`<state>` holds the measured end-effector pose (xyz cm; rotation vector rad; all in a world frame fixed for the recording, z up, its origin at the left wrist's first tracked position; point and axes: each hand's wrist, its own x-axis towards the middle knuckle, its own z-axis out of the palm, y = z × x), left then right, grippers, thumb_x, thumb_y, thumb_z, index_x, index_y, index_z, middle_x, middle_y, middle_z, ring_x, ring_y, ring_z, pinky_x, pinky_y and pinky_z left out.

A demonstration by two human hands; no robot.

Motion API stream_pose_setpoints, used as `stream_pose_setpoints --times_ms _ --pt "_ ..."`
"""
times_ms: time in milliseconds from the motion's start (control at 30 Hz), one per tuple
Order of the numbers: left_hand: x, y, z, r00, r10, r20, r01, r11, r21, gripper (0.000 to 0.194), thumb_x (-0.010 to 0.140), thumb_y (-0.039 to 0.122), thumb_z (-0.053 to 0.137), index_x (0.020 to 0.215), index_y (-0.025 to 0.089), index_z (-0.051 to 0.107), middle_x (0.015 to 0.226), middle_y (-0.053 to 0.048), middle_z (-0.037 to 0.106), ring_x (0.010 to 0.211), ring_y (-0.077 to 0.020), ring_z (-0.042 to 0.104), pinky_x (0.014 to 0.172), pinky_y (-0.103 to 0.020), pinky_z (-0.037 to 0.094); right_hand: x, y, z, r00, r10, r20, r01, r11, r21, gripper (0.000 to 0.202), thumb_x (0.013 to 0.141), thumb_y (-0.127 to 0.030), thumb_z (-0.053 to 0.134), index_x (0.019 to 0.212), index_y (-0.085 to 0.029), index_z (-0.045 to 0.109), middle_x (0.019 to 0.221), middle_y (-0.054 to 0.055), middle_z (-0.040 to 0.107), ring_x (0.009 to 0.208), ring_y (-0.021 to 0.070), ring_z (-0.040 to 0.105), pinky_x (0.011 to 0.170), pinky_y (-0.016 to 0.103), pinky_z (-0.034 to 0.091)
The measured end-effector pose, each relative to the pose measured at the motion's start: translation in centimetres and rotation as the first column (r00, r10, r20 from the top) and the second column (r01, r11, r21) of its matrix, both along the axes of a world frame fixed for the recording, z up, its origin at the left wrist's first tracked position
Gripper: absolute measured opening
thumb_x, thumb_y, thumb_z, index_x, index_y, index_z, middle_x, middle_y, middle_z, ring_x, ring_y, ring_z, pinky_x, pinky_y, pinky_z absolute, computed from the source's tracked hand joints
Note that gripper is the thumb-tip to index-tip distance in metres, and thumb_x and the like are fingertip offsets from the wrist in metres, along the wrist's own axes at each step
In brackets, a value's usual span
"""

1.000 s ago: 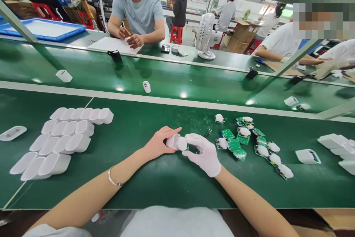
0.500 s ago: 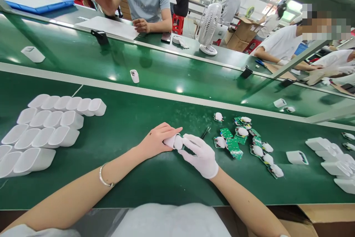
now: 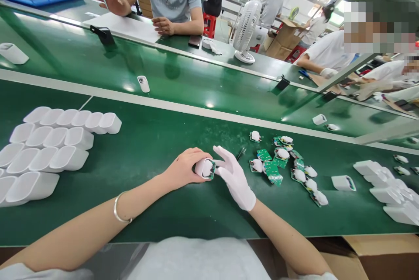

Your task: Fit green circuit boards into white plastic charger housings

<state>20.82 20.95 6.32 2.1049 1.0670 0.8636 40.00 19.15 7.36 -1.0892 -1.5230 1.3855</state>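
Note:
My bare left hand (image 3: pixel 185 167) is wrapped round a white plastic housing (image 3: pixel 200 167) just above the bench. From the housing's right-hand opening sticks a green circuit board (image 3: pixel 213 169) with a white rounded part on it. My right hand (image 3: pixel 234 179), in a white glove, is beside that opening with its fingers spread. Its fingertips are close to the board's edge; whether they touch it I cannot tell. Behind the glove lies a small dark tool (image 3: pixel 241 153), perhaps tweezers. Loose circuit boards (image 3: pixel 271 170) with white parts lie scattered to the right.
Rows of open white housings (image 3: pixel 63 157) stand at left. More white housings (image 3: pixel 388 188) are grouped at far right, with a single housing (image 3: pixel 343 182) nearer. A green conveyor belt (image 3: pixel 183 79) carries a few pieces. Beyond it are a white fan (image 3: pixel 246 31) and co-workers.
My right fingers have opened and drawn back slightly from the white part. The housing has turned, so its opening and the board edge face me more. The view has shifted slightly.

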Motion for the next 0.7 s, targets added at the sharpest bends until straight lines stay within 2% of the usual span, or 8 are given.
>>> stream_pose_setpoints --times_ms 100,200,300,367,433,500,567,700 --pt "0.4 -0.5 -0.2 0.999 -0.041 0.018 0.041 0.998 0.042 0.045 0.066 0.034 0.076 0.108 0.022 0.062 0.104 -0.006 0.066 0.101 -0.0225 0.055 0.090 -0.035 0.046 -0.3 0.3 0.3 0.988 0.107 -0.111 -0.128 0.971 -0.201 0.058 0.072 -0.050 0.068 0.122 -0.022 0.055 0.121 0.007 0.062 0.108 0.0232 0.060 0.092 0.039 0.051" --pt "0.7 -0.7 -0.4 0.998 -0.059 -0.001 0.059 0.996 0.068 0.044 0.066 0.037 0.077 0.107 0.025 0.064 0.107 -0.006 0.065 0.102 -0.0237 0.052 0.091 -0.038 0.045 -0.8 0.2 0.8 0.989 0.114 -0.090 -0.134 0.958 -0.255 0.041 0.071 -0.046 0.070 0.101 -0.019 0.064 0.093 0.003 0.070 0.091 0.0213 0.066 0.084 0.036 0.053" --pt "0.8 -0.8 -0.4 0.998 -0.062 0.004 0.062 0.997 0.045 0.041 0.069 0.034 0.075 0.108 0.025 0.064 0.110 -0.007 0.061 0.096 -0.0217 0.053 0.085 -0.035 0.047 -0.7 0.2 1.3 0.994 0.113 0.012 -0.108 0.970 -0.216 0.035 0.074 -0.044 0.067 0.099 -0.020 0.065 0.088 0.002 0.071 0.083 0.0196 0.067 0.078 0.034 0.055" --pt "0.7 -0.6 -0.2 0.997 -0.082 0.010 0.082 0.997 0.003 0.036 0.075 0.027 0.069 0.110 0.025 0.062 0.110 -0.006 0.060 0.097 -0.0201 0.053 0.086 -0.033 0.046 0.2 0.5 1.6 0.969 0.110 0.219 -0.097 0.993 -0.070 0.038 0.077 -0.043 0.065 0.107 -0.021 0.064 0.095 0.004 0.070 0.085 0.0199 0.067 0.077 0.035 0.055" --pt "0.4 -0.2 0.0 0.995 -0.100 0.007 0.100 0.993 -0.065 0.036 0.077 0.023 0.065 0.113 0.025 0.061 0.113 -0.005 0.061 0.100 -0.0197 0.053 0.090 -0.033 0.045 1.8 1.3 2.0 0.868 -0.015 0.496 -0.102 0.973 0.209 0.035 0.080 -0.038 0.063 0.111 -0.022 0.064 0.102 0.007 0.069 0.093 0.0220 0.064 0.083 0.038 0.053" --pt "0.0 0.3 0.2 0.995 -0.100 -0.003 0.098 0.983 -0.156 0.039 0.077 0.024 0.066 0.115 0.024 0.059 0.115 -0.005 0.061 0.102 -0.0205 0.054 0.093 -0.035 0.043 3.9 2.3 2.1 0.701 -0.189 0.688 -0.198 0.875 0.442 0.029 0.083 -0.026 0.058 0.111 -0.024 0.066 0.109 0.007 0.067 0.101 0.0246 0.058 0.090 0.043 0.047" --pt "-0.5 0.8 0.4 0.996 -0.084 -0.011 0.078 0.965 -0.250 0.045 0.075 0.027 0.067 0.119 0.025 0.058 0.114 -0.004 0.063 0.101 -0.0213 0.055 0.093 -0.037 0.043 5.8 3.2 2.0 0.556 -0.241 0.795 -0.338 0.809 0.481 0.036 0.083 -0.012 0.051 0.111 -0.026 0.066 0.113 0.005 0.066 0.101 0.0251 0.056 0.090 0.043 0.045" --pt "-1.0 1.3 0.7 0.997 -0.076 -0.021 0.064 0.934 -0.351 0.052 0.074 0.026 0.068 0.124 0.027 0.056 0.110 -0.004 0.065 0.099 -0.0212 0.057 0.089 -0.036 0.046 7.2 4.1 1.2 0.368 -0.163 0.915 -0.522 0.779 0.348 0.039 0.081 -0.003 0.044 0.099 -0.027 0.070 0.100 0.004 0.068 0.083 0.0202 0.057 0.071 0.033 0.046"
